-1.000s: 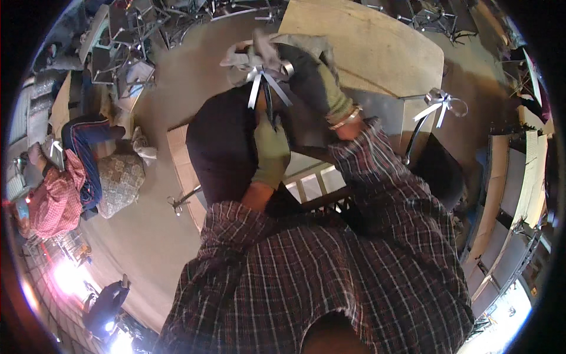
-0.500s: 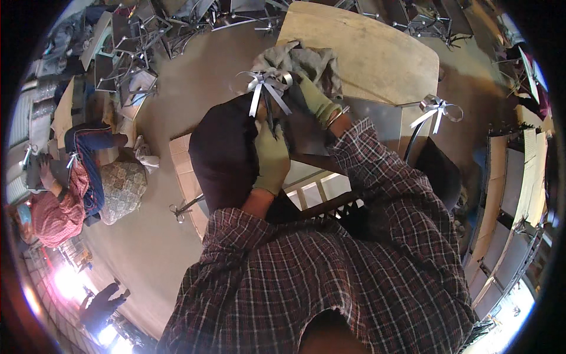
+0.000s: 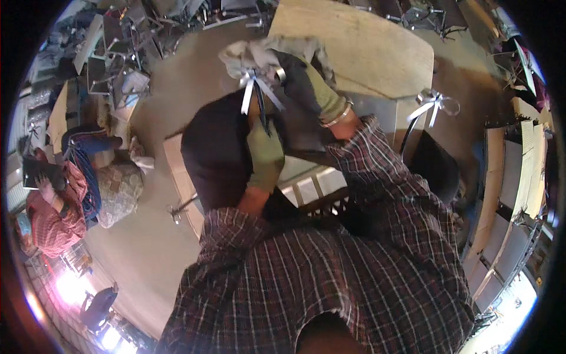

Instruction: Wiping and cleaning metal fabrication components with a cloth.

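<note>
Gloved left hand (image 3: 264, 154) and right hand (image 3: 315, 94) grip dark bundle (image 3: 215, 150) tied with silver ribbon (image 3: 254, 88)

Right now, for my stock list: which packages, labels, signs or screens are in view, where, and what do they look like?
Dark wrapped bundle: centre, rounded, tied at its top with a silver-white ribbon.
Second dark bundle: right, beside the pale tabletop, with a silver-white bow above it.
Labels, signs, screens: none can be made out.

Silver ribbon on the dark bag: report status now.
Both hands gloved green, left hand below the silver ribbon, right hand beside it. Ribbon bow sits atop the dark bag. Grip unclear. Nothing blocking.
</note>
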A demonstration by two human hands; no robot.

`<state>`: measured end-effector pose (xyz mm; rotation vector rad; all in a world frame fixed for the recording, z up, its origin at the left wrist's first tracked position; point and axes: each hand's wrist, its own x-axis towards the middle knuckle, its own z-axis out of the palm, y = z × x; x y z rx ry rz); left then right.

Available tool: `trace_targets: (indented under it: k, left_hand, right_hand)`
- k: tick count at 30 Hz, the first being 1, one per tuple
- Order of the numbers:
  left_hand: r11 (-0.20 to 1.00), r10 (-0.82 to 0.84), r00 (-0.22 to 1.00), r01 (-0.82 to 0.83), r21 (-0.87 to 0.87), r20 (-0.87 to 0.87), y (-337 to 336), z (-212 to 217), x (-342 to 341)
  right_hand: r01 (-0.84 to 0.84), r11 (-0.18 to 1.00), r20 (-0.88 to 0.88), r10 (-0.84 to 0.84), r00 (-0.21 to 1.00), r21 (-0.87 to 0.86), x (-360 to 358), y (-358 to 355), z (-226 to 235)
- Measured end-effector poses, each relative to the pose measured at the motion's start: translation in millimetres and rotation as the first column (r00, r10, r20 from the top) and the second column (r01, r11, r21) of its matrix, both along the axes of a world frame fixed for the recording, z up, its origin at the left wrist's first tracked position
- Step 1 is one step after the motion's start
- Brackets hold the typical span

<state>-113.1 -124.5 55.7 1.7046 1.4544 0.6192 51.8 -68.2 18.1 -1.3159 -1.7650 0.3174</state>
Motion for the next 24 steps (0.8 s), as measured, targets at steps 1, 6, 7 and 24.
trace_targets:
  k: [1, 6, 7, 24]
  left_hand:
    - [1.0, -0.012, 1.0, 0.012, -0.018, 0.002, -12, -4, -1]
    - [0.964, 0.007, 1.0, -0.004, 0.265, -0.01, -2, -21, 1]
    - [0.954, 0.033, 0.997, -0.012, 0.299, -0.066, 1, -21, -7]
    - [0.828, -0.06, 0.994, 0.098, 0.553, -0.086, 1, -37, -11]
  right_hand:
    - [0.012, 1.0, 0.002, -0.012, 1.0, -0.018, -4, -16, -15]
    - [-0.227, 0.942, -0.436, 0.101, 0.894, -0.247, 5, 12, -60]
    - [-0.306, 0.94, -0.382, 0.23, 0.895, -0.151, 0, 15, -30]
    - [-0.106, 0.988, -0.053, 0.1, 0.994, -0.117, 10, 6, -1]
